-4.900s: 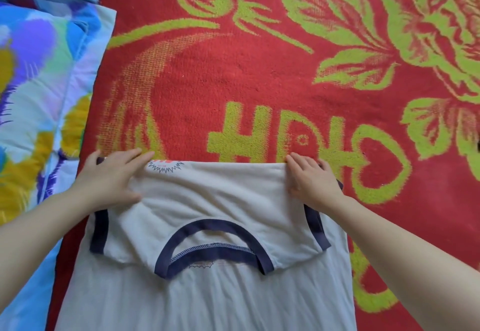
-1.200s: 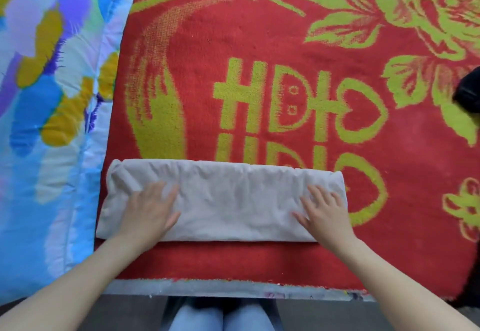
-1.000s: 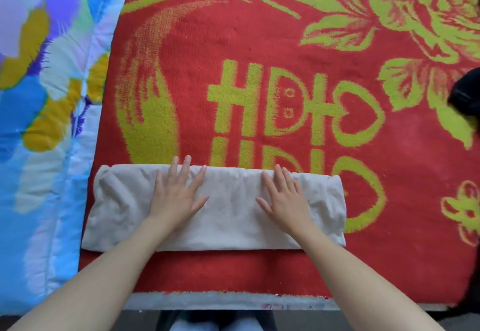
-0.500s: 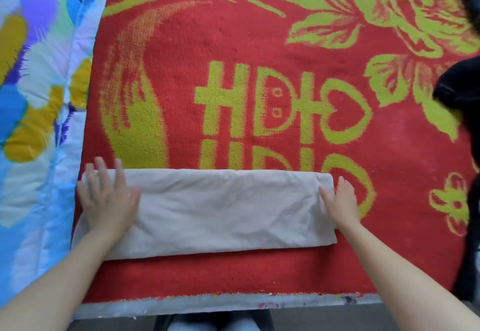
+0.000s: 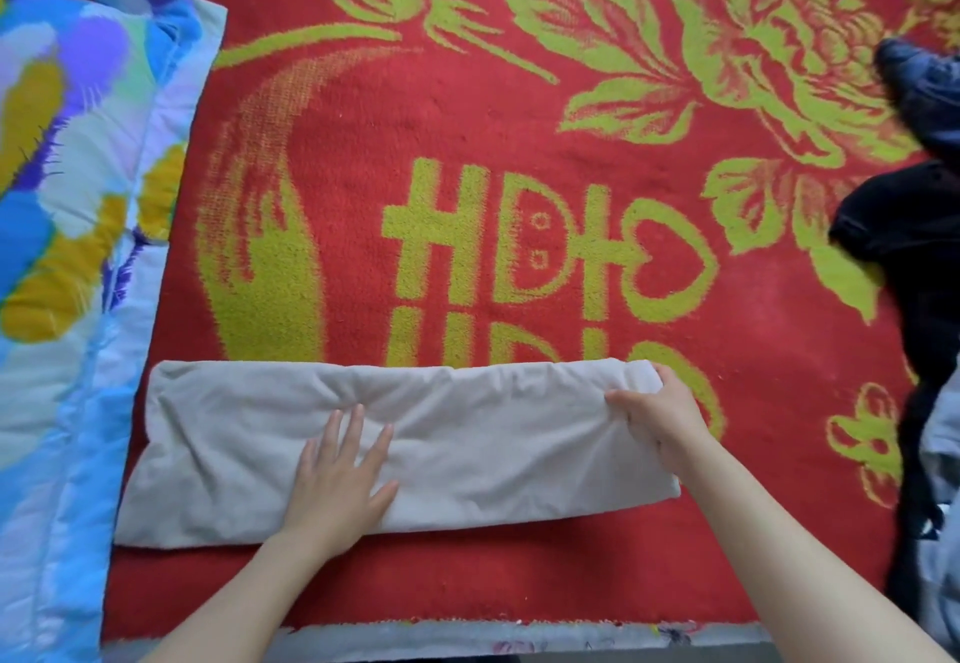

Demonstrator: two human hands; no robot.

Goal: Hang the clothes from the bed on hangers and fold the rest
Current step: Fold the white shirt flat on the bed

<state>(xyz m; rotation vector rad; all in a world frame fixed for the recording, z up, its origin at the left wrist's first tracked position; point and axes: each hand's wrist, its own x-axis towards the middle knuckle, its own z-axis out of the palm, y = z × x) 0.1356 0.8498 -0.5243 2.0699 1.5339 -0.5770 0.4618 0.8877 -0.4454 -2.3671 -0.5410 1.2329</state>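
Under the left hand [image 5: 340,475], fingers straight and spread, the folded beige shirt [image 5: 467,433] lies pressed flat on the red blanket [image 5: 467,116]. At the end away from that palm, the right hand [image 5: 662,423] grasps the shirt, thumb on top, fingers curled round the edge.

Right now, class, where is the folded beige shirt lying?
In the head view the folded beige shirt lies low on the red blanket, near its front edge, its left end beside the blue quilt; dark clothes lie further right.
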